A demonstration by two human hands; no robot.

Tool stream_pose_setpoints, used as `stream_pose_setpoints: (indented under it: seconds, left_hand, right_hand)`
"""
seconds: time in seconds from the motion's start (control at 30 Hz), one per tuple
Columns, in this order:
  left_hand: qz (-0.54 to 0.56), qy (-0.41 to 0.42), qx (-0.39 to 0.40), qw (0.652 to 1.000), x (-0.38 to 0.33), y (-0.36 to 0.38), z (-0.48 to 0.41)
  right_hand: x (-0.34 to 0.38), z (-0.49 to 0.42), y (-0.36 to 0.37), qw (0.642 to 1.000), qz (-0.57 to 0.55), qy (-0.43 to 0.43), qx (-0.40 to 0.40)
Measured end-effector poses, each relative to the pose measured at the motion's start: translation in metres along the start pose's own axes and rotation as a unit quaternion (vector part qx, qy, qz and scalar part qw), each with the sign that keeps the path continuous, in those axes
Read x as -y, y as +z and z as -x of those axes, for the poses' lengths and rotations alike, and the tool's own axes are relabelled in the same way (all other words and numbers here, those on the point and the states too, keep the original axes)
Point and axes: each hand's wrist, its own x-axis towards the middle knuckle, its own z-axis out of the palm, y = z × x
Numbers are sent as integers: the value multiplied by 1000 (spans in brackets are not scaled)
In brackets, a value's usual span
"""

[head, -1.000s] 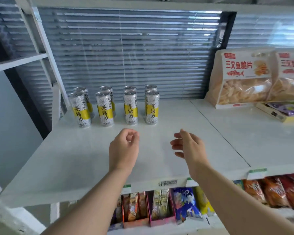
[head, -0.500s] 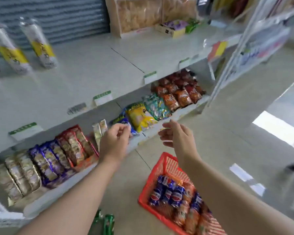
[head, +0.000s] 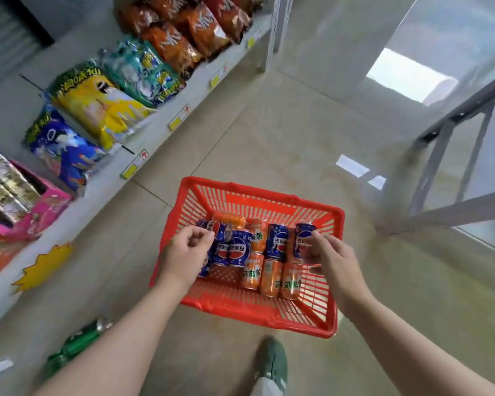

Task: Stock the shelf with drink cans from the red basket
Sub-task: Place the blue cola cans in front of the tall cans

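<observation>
Over the red basket [head: 257,318] at lower centre: left hand [head: 183,257] loosely curled, empty; right hand [head: 330,258] pinching a blue can [head: 303,242]. Best gripped round the middle, lifted straight, clear of neighbours.

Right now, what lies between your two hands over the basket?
In the head view, blue cans and orange cans in the red basket lie between the left hand and right hand.

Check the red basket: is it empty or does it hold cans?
Holds cans. The red basket on the floor has blue cans and orange cans lying across its bottom.
</observation>
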Motion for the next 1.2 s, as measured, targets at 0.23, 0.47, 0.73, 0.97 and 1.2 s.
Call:
stream_pose_setpoints:
  seconds: [0.23,0.47,0.73,0.97,1.2]
  left_hand:
    - [-85,-52,86,991,74,43,-74]
    - [-297,65,149,941,126,75,-171]
    - [-535,207,184,798,150,101,-226]
    - [-511,226,212,801,143,96,-233]
    - [-359,144,202,900,113,68,-200]
  right_hand:
    - [-81,-56,68,992,52,107,38]
    - [-151,-128,160,975,128,165,77]
    - [-198,-163,212,965,225,128,-36]
    - [-183,-167,204,972,127,194,-18]
    - [-144,-136,177,958,-122,261,10]
